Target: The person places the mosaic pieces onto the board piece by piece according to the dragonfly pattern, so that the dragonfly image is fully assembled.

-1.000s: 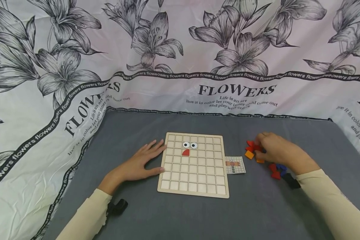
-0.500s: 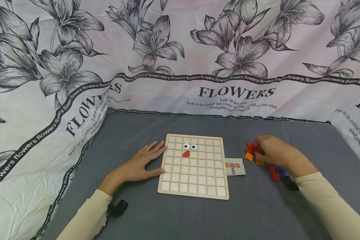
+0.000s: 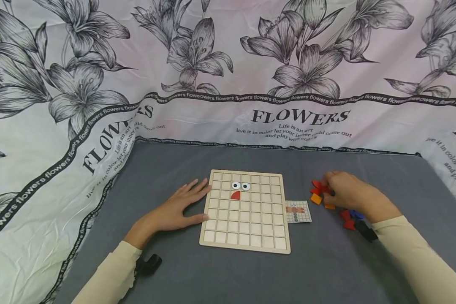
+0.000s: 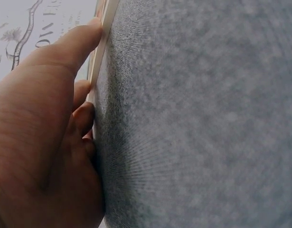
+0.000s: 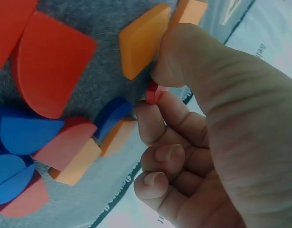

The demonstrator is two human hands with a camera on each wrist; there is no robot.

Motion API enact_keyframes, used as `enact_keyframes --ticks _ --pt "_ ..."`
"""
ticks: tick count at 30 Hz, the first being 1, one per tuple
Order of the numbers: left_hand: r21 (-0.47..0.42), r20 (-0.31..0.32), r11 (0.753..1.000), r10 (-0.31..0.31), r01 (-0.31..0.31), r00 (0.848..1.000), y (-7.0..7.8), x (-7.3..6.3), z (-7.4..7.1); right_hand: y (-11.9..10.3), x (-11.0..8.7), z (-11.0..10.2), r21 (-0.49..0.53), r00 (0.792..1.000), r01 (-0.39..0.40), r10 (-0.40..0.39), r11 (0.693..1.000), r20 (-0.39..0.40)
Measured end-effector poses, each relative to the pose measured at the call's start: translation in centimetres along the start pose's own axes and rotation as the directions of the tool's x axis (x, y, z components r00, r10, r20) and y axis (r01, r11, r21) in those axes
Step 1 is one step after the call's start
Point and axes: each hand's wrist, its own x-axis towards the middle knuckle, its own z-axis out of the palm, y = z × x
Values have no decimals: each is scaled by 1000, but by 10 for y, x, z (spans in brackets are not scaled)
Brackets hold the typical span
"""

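A pale wooden grid board [image 3: 256, 228] lies mid-table, bearing two round eye pieces [image 3: 245, 186] and a red quarter-circle piece [image 3: 235, 195]. My left hand [image 3: 175, 210] rests at its left edge, fingers spread, the thumb and fingertips touching the rim. Right of the board, my right hand [image 3: 346, 192] is down among loose coloured pieces. In the right wrist view its thumb and fingers pinch a small red piece [image 5: 152, 92], mostly hidden. Close by lie an orange piece [image 3: 316, 199], red pieces [image 3: 348, 224] and blue pieces [image 5: 29, 130].
A small printed pattern card [image 3: 300, 212] sticks out from the board's right edge. Grey cloth [image 3: 232, 278] covers the table. A white flower-print curtain [image 3: 220, 118] stands behind and at the sides. Black wrist devices [image 3: 366, 231] show under both forearms.
Both hands stay almost where they were, the right among the loose pieces and the left at the board. The head view shifts very slightly.
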Motion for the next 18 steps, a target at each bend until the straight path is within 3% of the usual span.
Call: enact_keyframes --ticks 6,13,18 --pt "-4 11 1000 -17 18 1000 2 -1 -2 -9 -2 -7 25 999 22 -21 999 -36" --pt "-3 3 1000 -11 11 1000 1 0 -1 -38 0 -22 55 980 143 -134 988 -146" --pt "-9 8 1000 -13 13 1000 3 1 -2 -62 4 -29 88 964 214 -196 973 -177"
